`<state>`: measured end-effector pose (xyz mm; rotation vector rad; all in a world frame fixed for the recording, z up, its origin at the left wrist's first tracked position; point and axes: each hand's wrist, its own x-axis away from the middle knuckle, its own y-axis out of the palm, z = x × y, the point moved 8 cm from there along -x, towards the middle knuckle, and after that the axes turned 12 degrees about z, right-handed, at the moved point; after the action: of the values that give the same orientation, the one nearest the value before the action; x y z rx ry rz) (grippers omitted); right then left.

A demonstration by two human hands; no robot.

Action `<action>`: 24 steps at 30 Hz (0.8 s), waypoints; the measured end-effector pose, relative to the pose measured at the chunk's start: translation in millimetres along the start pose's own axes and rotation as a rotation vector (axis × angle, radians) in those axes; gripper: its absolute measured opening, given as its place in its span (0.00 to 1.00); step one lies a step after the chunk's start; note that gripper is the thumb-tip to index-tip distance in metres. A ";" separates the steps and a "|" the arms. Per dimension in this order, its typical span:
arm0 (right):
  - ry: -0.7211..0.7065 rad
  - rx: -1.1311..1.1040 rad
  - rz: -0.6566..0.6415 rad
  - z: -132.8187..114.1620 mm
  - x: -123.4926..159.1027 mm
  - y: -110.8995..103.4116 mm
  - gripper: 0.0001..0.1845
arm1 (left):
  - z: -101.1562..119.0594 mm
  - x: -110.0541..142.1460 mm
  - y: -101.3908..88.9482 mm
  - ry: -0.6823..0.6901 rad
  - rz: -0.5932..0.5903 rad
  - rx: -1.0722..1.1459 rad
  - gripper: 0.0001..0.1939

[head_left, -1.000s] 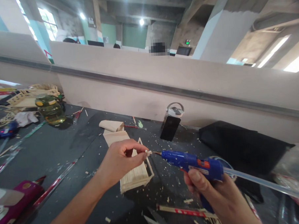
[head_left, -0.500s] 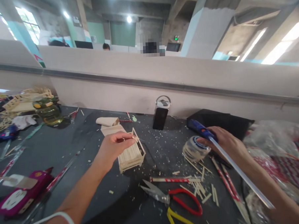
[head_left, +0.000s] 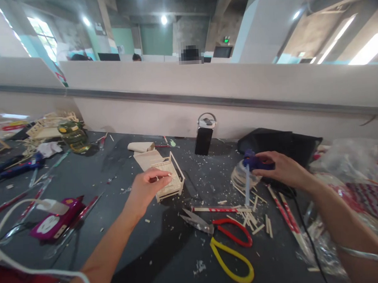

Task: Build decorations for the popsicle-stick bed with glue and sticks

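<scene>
My left hand [head_left: 148, 189] is closed in a pinch on a small pale piece of wood [head_left: 170, 175], over a miniature slatted wooden bench [head_left: 180, 186]. The bench stands on the dark table, with a beige sheet [head_left: 145, 159] behind it. On the right, my right hand [head_left: 279, 167] is closed around a blue glue gun [head_left: 257, 162]. A translucent glue stick [head_left: 247, 187] sticks out of the gun, towards me. Partly hidden below the gun is a clear plastic jar [head_left: 238, 179].
Scissors [head_left: 231, 250] with red and yellow handles lie in front, near cut sticks [head_left: 249, 220]. A black-fronted device [head_left: 203, 141] stands by the partition. A purple power strip [head_left: 54, 222] and a bottle [head_left: 74, 137] are on the left, plastic bags [head_left: 349, 163] on the right.
My right hand has turned the glue gun, so its glue stick now points down towards me rather than along my forearm. My left hand keeps its pinch over the bench. The view has shifted slightly.
</scene>
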<state>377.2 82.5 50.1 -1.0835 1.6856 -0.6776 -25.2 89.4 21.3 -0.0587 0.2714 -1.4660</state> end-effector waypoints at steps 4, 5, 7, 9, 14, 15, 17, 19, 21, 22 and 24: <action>-0.045 0.033 0.171 -37.1 19.6 -35.9 0.21 | -3.1 11.7 2.0 0.040 0.011 -0.041 0.10; -0.053 0.034 0.262 -55.0 29.0 -48.2 0.17 | -2.4 14.9 2.3 0.059 0.017 -0.056 0.09; -0.036 -0.071 0.365 -95.6 51.5 -60.7 0.12 | -1.0 21.7 2.6 0.094 0.030 -0.086 0.09; -0.063 -0.277 0.291 -141.7 72.1 -47.8 0.08 | -0.3 28.6 2.9 0.118 0.034 -0.109 0.09; -0.069 -0.561 -0.003 -210.6 97.8 34.0 0.07 | -4.3 44.4 2.0 0.165 0.032 -0.160 0.08; -0.064 -0.592 0.007 -213.6 97.3 46.2 0.07 | -6.4 46.9 1.5 0.169 0.031 -0.165 0.08; -0.063 -0.622 0.004 -215.7 94.3 67.7 0.08 | -10.5 51.0 0.6 0.177 0.027 -0.166 0.07; -0.067 -0.642 -0.011 -215.4 91.0 82.8 0.08 | -14.2 53.5 -0.6 0.188 0.031 -0.166 0.07; -0.074 -0.659 -0.030 -215.1 89.0 91.9 0.07 | -17.7 54.5 -1.6 0.193 0.039 -0.169 0.07; -0.078 -0.665 -0.036 -215.1 88.5 94.9 0.07 | -19.1 54.4 -2.3 0.195 0.047 -0.171 0.06; -0.084 -0.670 -0.046 -214.9 88.3 99.0 0.07 | -21.3 53.9 -2.8 0.196 0.056 -0.173 0.06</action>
<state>132.4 36.8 8.0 -1.5872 1.8660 -0.0724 -28.2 38.6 -6.6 -0.0467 0.5555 -1.3917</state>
